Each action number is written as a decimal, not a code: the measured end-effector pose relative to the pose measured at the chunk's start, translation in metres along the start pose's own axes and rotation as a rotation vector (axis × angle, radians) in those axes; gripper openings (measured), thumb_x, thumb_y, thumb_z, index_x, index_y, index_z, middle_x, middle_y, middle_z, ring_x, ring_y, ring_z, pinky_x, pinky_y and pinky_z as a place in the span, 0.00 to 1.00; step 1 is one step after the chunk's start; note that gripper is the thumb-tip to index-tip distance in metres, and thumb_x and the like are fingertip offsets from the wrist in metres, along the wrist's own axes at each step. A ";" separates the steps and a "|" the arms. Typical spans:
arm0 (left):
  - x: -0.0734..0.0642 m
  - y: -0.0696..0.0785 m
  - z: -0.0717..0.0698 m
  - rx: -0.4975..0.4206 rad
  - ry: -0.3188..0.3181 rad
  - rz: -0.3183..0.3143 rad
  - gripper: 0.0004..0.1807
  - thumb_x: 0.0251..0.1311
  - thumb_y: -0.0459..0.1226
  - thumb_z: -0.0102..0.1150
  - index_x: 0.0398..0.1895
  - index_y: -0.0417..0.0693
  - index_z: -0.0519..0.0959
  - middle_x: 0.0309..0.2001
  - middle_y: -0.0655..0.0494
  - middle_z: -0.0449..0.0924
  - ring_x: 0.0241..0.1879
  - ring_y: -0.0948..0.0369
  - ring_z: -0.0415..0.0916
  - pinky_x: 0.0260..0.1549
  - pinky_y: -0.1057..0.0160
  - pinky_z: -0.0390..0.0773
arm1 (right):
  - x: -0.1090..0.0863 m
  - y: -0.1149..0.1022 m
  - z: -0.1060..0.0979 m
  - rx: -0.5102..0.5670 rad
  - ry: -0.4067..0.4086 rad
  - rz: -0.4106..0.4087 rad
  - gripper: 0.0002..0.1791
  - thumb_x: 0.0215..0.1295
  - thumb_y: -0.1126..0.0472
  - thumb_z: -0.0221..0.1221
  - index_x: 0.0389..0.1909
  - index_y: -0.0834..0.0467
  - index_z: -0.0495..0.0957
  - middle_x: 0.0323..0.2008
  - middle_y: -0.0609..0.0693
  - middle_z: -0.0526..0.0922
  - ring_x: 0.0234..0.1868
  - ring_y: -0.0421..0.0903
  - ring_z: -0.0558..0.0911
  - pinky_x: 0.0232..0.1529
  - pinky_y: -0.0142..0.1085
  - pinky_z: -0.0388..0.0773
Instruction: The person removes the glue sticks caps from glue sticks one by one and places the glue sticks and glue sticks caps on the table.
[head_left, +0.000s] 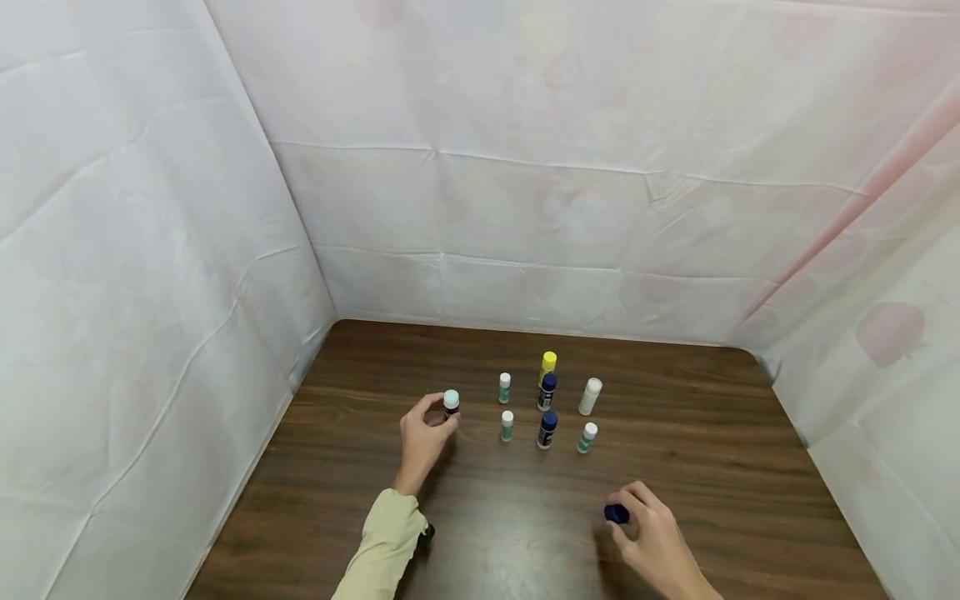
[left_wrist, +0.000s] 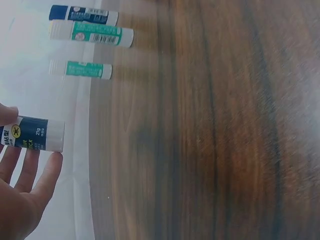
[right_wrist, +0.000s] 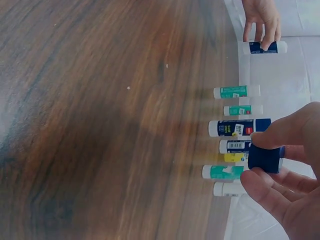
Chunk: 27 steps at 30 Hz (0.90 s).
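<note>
My left hand grips a glue stick with a dark blue label round its barrel. In the head view its pale top shows, with no blue cap on it. Between thumb and fingers, my right hand pinches a dark blue cap, away from the glue sticks. Standing between the hands, farther back, are two blue-capped glue sticks and three green-labelled ones with white caps. A yellow glue stick and a white one stand toward the back of this group.
The dark wooden table has rounded far corners. A pale cloth hangs behind it, and more cloth closes in the left and right sides. The standing glue sticks are grouped right of my left hand.
</note>
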<state>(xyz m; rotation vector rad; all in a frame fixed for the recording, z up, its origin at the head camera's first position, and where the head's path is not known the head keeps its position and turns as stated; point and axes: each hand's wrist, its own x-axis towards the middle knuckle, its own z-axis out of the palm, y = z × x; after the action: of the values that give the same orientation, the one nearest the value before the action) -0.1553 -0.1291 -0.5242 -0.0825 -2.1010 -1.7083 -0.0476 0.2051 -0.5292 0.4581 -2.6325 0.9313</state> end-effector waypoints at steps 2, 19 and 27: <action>0.005 -0.001 -0.001 0.008 0.003 -0.002 0.16 0.43 0.20 0.66 0.39 0.30 0.79 0.37 0.35 0.80 0.38 0.42 0.80 0.36 0.44 0.79 | -0.001 0.003 0.001 -0.001 -0.003 0.012 0.22 0.33 0.75 0.71 0.32 0.53 0.80 0.32 0.38 0.71 0.26 0.32 0.70 0.21 0.26 0.69; 0.026 -0.052 -0.001 0.027 0.057 -0.072 0.17 0.42 0.23 0.68 0.39 0.39 0.82 0.36 0.42 0.81 0.39 0.47 0.81 0.37 0.52 0.81 | -0.015 0.023 0.007 -0.090 -0.130 0.175 0.20 0.35 0.74 0.71 0.34 0.58 0.81 0.33 0.41 0.73 0.32 0.40 0.77 0.31 0.32 0.77; 0.031 -0.062 0.001 0.126 0.050 -0.094 0.16 0.42 0.25 0.69 0.38 0.41 0.83 0.36 0.45 0.83 0.39 0.52 0.80 0.39 0.54 0.81 | -0.023 0.038 0.011 -0.119 -0.180 0.206 0.19 0.36 0.72 0.71 0.32 0.55 0.80 0.32 0.40 0.73 0.29 0.37 0.74 0.28 0.32 0.74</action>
<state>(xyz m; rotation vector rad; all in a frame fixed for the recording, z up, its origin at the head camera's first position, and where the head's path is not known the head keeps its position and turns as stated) -0.2026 -0.1500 -0.5707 0.0970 -2.2004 -1.6083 -0.0436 0.2301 -0.5673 0.2552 -2.9233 0.8198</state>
